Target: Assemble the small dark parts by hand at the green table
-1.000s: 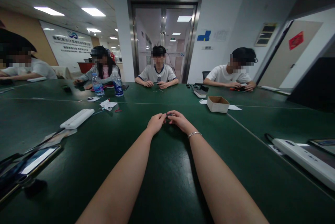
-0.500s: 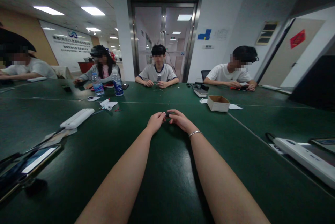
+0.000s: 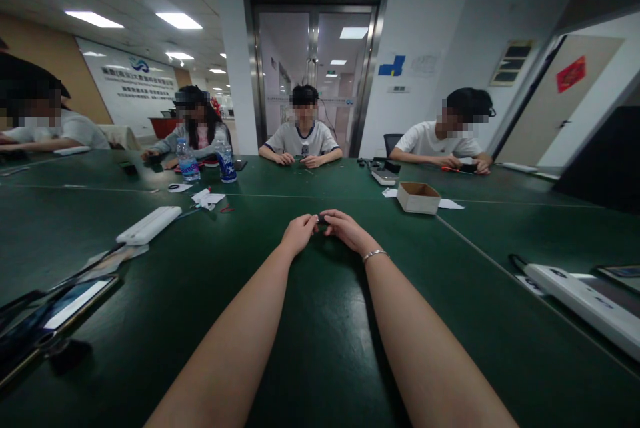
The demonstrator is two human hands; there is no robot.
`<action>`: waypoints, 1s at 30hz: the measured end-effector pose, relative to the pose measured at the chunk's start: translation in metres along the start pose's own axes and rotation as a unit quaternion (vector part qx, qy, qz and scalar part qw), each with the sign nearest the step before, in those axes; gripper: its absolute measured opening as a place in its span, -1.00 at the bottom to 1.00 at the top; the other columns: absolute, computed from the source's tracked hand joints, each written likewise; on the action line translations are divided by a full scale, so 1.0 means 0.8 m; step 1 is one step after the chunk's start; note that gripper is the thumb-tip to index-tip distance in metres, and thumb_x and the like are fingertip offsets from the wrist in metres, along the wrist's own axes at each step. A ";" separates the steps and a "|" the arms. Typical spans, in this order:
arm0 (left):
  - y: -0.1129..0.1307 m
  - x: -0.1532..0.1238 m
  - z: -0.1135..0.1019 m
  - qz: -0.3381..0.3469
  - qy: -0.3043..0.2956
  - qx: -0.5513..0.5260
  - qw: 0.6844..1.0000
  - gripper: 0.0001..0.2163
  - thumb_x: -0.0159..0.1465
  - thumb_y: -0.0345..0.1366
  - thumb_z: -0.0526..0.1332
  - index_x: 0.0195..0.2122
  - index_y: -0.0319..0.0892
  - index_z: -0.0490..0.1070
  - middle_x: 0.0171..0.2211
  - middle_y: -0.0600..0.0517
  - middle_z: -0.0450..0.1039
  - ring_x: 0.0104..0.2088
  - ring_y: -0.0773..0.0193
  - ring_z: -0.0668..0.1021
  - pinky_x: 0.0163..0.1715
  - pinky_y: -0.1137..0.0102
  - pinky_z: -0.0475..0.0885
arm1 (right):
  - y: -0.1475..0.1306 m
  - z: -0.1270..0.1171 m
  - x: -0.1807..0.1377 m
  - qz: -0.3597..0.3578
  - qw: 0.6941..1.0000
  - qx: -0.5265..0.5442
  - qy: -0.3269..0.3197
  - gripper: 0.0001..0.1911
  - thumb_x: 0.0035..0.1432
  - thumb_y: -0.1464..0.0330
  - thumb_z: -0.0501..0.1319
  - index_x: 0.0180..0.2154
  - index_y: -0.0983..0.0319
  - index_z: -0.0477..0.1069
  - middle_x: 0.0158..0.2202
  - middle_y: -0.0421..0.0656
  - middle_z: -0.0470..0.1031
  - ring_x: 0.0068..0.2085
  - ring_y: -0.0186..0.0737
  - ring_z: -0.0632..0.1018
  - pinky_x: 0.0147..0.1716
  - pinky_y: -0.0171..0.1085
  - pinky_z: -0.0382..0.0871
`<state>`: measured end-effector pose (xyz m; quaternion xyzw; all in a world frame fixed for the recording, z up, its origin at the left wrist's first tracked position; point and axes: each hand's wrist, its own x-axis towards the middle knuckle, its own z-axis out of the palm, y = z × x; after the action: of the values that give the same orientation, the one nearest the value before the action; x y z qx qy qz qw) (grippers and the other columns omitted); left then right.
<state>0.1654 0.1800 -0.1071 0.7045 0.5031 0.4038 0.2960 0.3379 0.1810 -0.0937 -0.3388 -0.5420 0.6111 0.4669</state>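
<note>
Both my arms stretch forward over a dark green table (image 3: 320, 348). My left hand (image 3: 299, 233) and my right hand (image 3: 347, 230) meet at the fingertips and pinch a small dark object (image 3: 323, 220) between them, just above the table top. The object is too small and too hidden by fingers to identify. A thin bracelet (image 3: 374, 255) circles my right wrist.
A white power strip (image 3: 149, 225) and a phone (image 3: 55, 311) lie to the left, another white power strip (image 3: 583, 305) to the right. A small cardboard box (image 3: 418, 198) and two water bottles (image 3: 206, 163) stand further off. Several people sit around the far side, hands on the table.
My hands and the small object stay almost where they were; the view has shifted very slightly. The people opposite have barely moved.
</note>
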 end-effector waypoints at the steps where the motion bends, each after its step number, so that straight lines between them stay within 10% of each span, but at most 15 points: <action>1: 0.000 0.000 0.000 -0.002 0.002 -0.002 1.000 -0.58 0.28 0.04 -0.04 -0.43 -0.15 0.41 -0.43 0.03 0.49 -0.42 0.29 0.47 -0.34 0.40 0.33 | 0.001 0.000 0.001 -0.002 1.000 -0.004 -0.001 -0.78 0.07 0.29 0.32 -0.25 0.26 0.43 -0.35 -0.17 0.51 -0.55 -0.41 0.46 -0.48 -0.37 0.35; 11: -0.001 0.000 0.001 0.004 0.007 -0.012 1.000 -0.57 0.27 0.06 -0.04 -0.44 -0.16 0.41 -0.45 0.03 0.47 -0.43 0.28 0.46 -0.35 0.39 0.32 | -0.001 0.003 -0.001 -0.014 1.000 0.001 0.008 -0.70 -0.05 0.33 0.38 -0.23 0.21 0.42 -0.52 -0.32 0.42 -0.64 -0.46 0.34 -0.38 -0.29 0.45; 17: -0.003 0.001 0.001 0.012 0.005 -0.005 1.000 -0.56 0.28 0.06 -0.05 -0.43 -0.16 0.42 -0.45 0.03 0.46 -0.43 0.28 0.46 -0.34 0.39 0.32 | 0.004 0.002 0.006 -0.016 0.998 -0.063 0.013 -0.71 0.09 0.15 0.28 -0.35 0.27 0.41 -0.57 -0.23 0.44 -0.67 -0.47 0.30 -0.64 -0.41 0.23; 24: 0.001 -0.001 0.000 0.000 0.002 -0.011 1.000 -0.58 0.28 0.05 -0.04 -0.42 -0.16 0.42 -0.43 0.03 0.47 -0.42 0.28 0.46 -0.34 0.40 0.33 | 0.000 0.003 0.000 -0.012 1.000 0.002 0.018 -0.77 -0.01 0.36 0.36 -0.26 0.24 0.45 -0.48 -0.26 0.47 -0.63 -0.47 0.36 -0.35 -0.31 0.45; 30: 0.001 -0.001 -0.001 -0.002 0.004 -0.013 1.000 -0.58 0.28 0.05 -0.04 -0.43 -0.16 0.41 -0.43 0.03 0.47 -0.43 0.28 0.46 -0.34 0.40 0.33 | 0.000 0.003 0.002 -0.005 0.999 -0.023 0.021 -0.72 0.09 0.17 0.29 -0.38 0.27 0.41 -0.60 -0.24 0.40 -0.63 -0.41 0.38 -0.62 -0.40 0.25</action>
<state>0.1652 0.1791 -0.1062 0.6979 0.5000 0.4129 0.3040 0.3349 0.1815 -0.0933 -0.3600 -0.5477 0.5886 0.4733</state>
